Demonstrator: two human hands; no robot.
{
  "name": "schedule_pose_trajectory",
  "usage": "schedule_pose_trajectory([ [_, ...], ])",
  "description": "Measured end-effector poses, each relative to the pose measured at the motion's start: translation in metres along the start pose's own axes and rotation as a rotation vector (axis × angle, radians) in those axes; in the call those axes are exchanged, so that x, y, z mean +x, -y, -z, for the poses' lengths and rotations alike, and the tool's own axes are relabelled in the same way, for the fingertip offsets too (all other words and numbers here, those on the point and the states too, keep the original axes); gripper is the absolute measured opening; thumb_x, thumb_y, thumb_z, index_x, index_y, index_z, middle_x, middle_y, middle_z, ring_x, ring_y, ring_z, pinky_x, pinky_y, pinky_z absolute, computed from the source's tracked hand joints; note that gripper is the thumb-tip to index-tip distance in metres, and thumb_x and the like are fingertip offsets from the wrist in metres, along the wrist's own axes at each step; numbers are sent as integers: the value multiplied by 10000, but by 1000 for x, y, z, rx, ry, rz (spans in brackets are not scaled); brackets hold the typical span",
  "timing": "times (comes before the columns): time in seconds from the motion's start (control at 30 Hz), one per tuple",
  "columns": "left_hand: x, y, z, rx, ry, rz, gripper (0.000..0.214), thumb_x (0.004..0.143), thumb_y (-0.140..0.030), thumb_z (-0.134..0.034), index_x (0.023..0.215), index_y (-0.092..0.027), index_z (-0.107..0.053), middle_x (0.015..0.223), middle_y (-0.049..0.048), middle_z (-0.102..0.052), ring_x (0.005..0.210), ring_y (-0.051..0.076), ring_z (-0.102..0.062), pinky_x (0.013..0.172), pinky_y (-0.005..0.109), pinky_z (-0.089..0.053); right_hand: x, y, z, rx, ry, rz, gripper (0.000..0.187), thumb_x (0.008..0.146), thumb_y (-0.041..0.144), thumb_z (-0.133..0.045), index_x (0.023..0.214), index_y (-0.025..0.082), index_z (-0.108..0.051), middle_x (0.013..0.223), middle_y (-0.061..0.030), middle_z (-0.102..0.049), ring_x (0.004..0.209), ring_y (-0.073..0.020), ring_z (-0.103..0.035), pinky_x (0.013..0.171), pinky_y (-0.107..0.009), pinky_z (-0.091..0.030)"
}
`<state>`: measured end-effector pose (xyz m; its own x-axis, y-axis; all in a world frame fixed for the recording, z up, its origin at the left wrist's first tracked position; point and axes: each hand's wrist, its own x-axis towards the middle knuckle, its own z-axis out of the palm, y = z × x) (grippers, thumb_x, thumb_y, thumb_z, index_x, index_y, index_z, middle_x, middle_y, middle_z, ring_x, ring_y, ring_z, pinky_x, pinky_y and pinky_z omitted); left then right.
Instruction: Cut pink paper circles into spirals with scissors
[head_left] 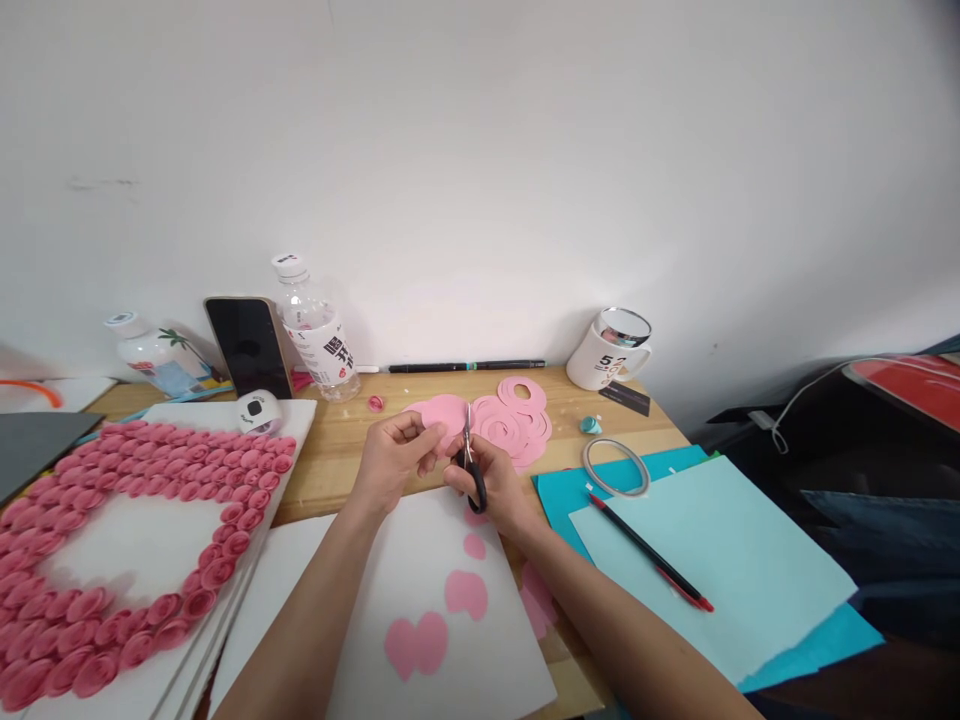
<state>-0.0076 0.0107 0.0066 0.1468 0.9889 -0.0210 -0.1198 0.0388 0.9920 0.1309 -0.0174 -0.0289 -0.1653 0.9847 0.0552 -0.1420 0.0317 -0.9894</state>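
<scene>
My left hand pinches a piece of pink paper between thumb and fingers, above the wooden table. Fingers of my right hand are wrapped round the black handles of a pair of scissors. The blades point away from me and meet the right side of the pink paper. Just beyond lie several pink paper spirals and rings. Under my forearms is a white board with pink paper cutouts on it, some of them heart-like.
On the left, a white board carries rows of pink paper roses. A phone, a bottle and a mug stand by the wall. Tape and a pen rest on blue paper at right.
</scene>
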Motion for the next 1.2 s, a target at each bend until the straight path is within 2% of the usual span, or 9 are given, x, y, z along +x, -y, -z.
schedule_pose_trajectory([
  [0.27,0,-3,-2,-22,-30,0,289,691,-302,-685,528,-155,-498,411,-48,-505,354,41,-389,393,186,-297,-1,2,-1,-30,-2,-31,288,648,363,-697,746,180,-497,513,72,-432,456,-68,-340,433,-196,-279],
  [0.53,-1,-4,-3,-68,-34,-6,273,701,-345,-678,581,-158,-519,449,-44,-525,353,45,-403,384,188,-314,-3,1,-2,-55,4,-38,277,682,406,-653,741,185,-496,511,62,-462,455,-82,-399,436,-205,-313],
  [0.87,-4,3,-9,138,-53,-6,329,729,-388,-642,543,-136,-539,461,-19,-515,395,51,-409,377,180,-301,-3,-2,-3,-34,54,-10,355,659,443,-707,760,183,-487,554,54,-471,478,-81,-399,450,-205,-334],
  [1.03,-6,-4,-6,180,7,-14,328,693,-356,-664,496,-147,-506,448,-31,-483,405,53,-393,383,183,-295,-2,2,-2,-35,39,59,387,632,450,-743,769,190,-490,638,29,-488,567,-104,-437,514,-218,-377],
  [1.2,-6,-6,-4,189,35,-19,340,686,-372,-664,488,-156,-492,446,-35,-478,397,54,-384,381,191,-293,-2,6,-2,-36,51,49,407,629,480,-736,776,190,-492,653,23,-481,581,-107,-420,528,-220,-378],
])
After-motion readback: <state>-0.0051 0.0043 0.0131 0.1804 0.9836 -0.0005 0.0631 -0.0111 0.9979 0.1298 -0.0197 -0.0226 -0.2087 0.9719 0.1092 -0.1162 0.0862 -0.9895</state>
